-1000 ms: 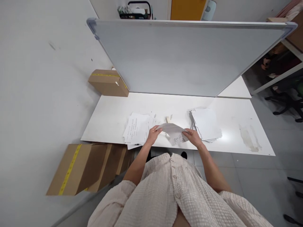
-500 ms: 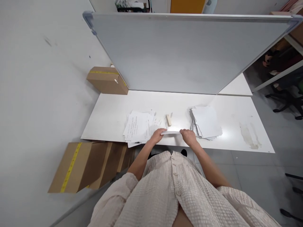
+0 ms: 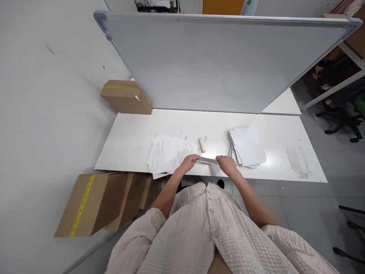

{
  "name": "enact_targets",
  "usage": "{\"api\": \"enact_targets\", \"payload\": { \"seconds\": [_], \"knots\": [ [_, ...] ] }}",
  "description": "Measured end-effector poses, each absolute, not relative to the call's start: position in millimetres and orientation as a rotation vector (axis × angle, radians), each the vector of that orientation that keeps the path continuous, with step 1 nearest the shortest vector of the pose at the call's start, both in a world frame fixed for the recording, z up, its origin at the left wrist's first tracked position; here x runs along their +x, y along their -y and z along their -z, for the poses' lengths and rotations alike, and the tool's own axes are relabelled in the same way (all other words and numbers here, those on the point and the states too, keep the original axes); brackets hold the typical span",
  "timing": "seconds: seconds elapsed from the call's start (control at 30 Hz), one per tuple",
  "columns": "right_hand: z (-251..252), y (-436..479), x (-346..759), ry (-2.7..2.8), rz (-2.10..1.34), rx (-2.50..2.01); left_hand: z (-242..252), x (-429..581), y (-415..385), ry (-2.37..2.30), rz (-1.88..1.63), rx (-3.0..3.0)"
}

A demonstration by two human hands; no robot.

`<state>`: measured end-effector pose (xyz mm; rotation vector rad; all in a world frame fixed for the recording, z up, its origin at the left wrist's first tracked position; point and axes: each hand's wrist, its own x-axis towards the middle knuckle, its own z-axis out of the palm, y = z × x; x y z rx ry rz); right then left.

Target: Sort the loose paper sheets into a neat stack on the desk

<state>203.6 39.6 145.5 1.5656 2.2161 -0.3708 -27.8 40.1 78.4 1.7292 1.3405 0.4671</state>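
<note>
Between my hands a white sheet of paper [image 3: 208,161] is held by its two ends, seen nearly edge-on as a narrow strip. My left hand [image 3: 188,163] is closed on its left end, and my right hand [image 3: 226,164] pinches the right end. Whether it is one sheet or a few, I cannot tell. Just beyond the paper lies a small beige block [image 3: 202,145]. To the left of my left hand is a loose pile of printed sheets [image 3: 164,154]. A stack of blank-looking sheets [image 3: 247,146] lies right of my right hand.
A large whiteboard [image 3: 199,64] stands across the back of the white table [image 3: 131,140]. One cardboard box [image 3: 124,98] sits at the table's back left corner, and more cardboard boxes [image 3: 91,205] stand at the near left. An office chair [image 3: 343,121] is on the floor at right.
The held paper has tilted, its right end now lower than its left. Both hands stay in nearly the same place. The view has shifted slightly.
</note>
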Motion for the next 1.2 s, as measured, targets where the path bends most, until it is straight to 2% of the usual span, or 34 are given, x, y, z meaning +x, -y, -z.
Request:
{"api": "enact_targets", "payload": {
  "seconds": [0.77,1.2],
  "knots": [
    [-147.8,-40.7,200.8,-2.238,0.324,1.514,-50.0,-35.9,-50.0,-1.399,-0.545,1.966],
    [-146.3,-38.1,200.0,-2.223,0.453,1.611,-52.1,-38.4,-49.1,-1.385,-0.509,1.931]
  ]
}}
